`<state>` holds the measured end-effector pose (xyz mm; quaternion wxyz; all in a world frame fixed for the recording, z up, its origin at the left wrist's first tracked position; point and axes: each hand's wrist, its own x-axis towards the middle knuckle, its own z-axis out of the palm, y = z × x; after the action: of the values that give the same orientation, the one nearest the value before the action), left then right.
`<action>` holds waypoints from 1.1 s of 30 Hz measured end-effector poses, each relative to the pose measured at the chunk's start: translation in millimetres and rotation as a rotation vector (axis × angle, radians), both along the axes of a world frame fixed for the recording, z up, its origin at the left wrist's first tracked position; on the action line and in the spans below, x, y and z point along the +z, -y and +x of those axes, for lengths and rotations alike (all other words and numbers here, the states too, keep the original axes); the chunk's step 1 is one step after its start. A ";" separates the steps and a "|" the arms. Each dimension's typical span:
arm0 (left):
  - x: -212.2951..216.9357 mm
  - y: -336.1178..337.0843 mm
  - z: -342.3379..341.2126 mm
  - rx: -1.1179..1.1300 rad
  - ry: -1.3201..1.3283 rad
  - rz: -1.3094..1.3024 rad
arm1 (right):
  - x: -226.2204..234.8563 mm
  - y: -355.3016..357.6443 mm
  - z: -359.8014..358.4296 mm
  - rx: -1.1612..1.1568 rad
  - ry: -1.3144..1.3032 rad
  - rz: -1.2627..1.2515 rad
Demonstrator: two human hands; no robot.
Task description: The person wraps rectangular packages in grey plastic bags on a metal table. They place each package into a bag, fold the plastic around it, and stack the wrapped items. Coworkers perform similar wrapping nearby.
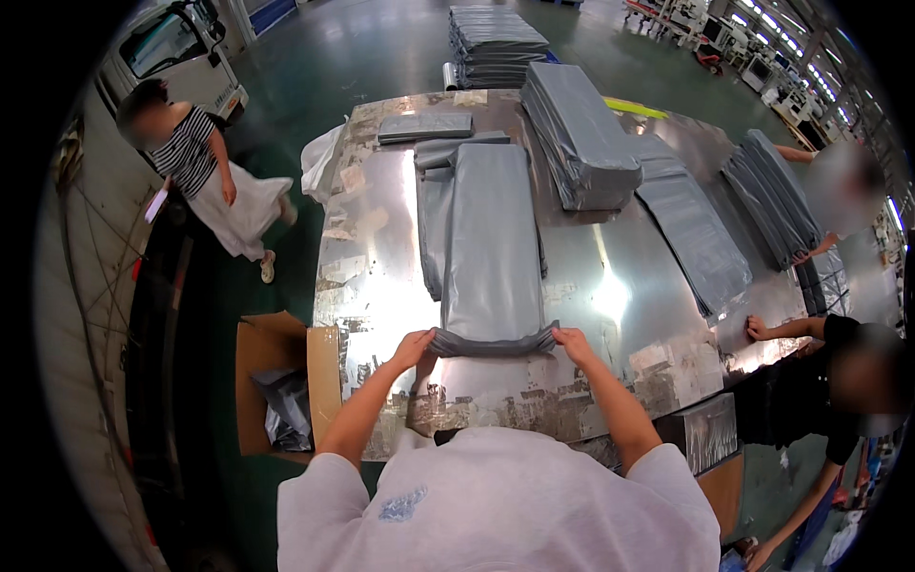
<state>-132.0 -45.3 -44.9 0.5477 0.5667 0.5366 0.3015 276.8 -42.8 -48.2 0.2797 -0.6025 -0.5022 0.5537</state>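
A long bundle of grey plastic bags (491, 238) lies lengthwise in front of me on the metal-topped table (581, 372). Its near end is rolled or folded into a dark band running crosswise. My left hand (412, 349) is closed on the left corner of that band, and my right hand (574, 345) grips the right corner. More grey plastic (435, 229) sticks out from under the bundle on its left side. Behind it rests a smaller folded grey packet (425, 127).
A tall stack of grey bags (581, 133) stands beyond, right of centre, with a flatter grey pile (696, 234) beside it. Co-workers are along the right edge, one holding grey bags (770, 195). An open cardboard box (262, 381) sits at left; a person (205, 162) walks past a truck.
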 end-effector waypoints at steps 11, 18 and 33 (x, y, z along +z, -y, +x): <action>21.0 -43.4 80.4 0.429 0.672 -0.501 | 34.6 -42.4 -76.8 -0.582 -0.841 -0.404; 139.2 -59.7 104.0 0.236 0.668 -0.409 | 132.3 -61.8 -23.3 -0.237 -0.780 -0.299; 247.9 -353.9 314.6 0.121 0.769 0.046 | 271.6 -356.7 154.4 -0.589 -0.583 0.508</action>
<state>182.5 308.6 203.1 0.6774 0.3915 0.3178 0.5356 431.2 313.9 223.4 0.6918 -0.4516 -0.3303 0.4566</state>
